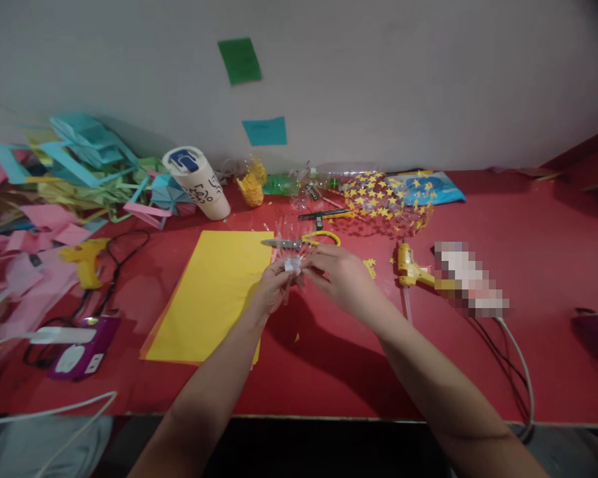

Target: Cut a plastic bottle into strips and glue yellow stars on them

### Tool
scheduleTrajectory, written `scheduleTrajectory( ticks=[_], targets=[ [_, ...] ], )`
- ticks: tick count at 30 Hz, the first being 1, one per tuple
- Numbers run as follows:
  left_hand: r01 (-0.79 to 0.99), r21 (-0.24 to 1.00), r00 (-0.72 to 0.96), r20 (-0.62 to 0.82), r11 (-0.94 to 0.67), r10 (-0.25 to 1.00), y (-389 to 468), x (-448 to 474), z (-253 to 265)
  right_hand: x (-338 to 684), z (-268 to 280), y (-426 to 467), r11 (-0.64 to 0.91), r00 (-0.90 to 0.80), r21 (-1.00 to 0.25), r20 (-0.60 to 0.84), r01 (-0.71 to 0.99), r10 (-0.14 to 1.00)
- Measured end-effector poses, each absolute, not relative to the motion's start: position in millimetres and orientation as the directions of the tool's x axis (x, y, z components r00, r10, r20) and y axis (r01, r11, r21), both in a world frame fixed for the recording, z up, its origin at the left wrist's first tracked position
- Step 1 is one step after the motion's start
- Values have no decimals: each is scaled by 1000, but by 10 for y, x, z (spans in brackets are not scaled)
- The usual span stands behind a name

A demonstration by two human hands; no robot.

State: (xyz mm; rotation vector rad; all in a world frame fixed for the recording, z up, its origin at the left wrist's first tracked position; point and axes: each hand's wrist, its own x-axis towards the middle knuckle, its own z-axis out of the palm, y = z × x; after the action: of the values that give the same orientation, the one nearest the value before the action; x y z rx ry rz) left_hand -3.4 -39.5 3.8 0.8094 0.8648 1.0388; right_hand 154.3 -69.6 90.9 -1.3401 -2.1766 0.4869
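Observation:
Between my two hands is a clear plastic piece [293, 265] with thin strips fanning out from it; it looks like a cut bottle. My left hand [273, 287] pinches it from the left, over the edge of the yellow paper [214, 292]. From the right, my right hand [336, 272] has its fingertips closed on the same piece. Just beyond the hands lie scissors [323, 237] with yellow handles, partly seen through the plastic strips. Small yellow stars [370, 267] rest on the table right of my right hand.
Two yellow glue guns, one at right [409, 265] and one at left [86, 260], lie on the red table [339, 372]. A white tumbler [199, 186], a star-covered clear plastic form [373, 196] and a purple power strip [87, 345] stand around. Folded coloured paper [84, 156] is heaped at left.

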Motion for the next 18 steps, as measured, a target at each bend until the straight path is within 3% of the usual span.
scheduleTrajectory(
  ticks=[11, 18],
  targets=[
    [-477, 842, 190, -182, 253, 965, -380, 1, 92, 1490, 855, -706, 445, -371, -560, 248, 699, 895],
    [-466, 843, 189, -204, 271, 961, -372, -1, 123, 1633, 1020, -726, 369, -356, -714, 177, 596, 918]
  ],
)
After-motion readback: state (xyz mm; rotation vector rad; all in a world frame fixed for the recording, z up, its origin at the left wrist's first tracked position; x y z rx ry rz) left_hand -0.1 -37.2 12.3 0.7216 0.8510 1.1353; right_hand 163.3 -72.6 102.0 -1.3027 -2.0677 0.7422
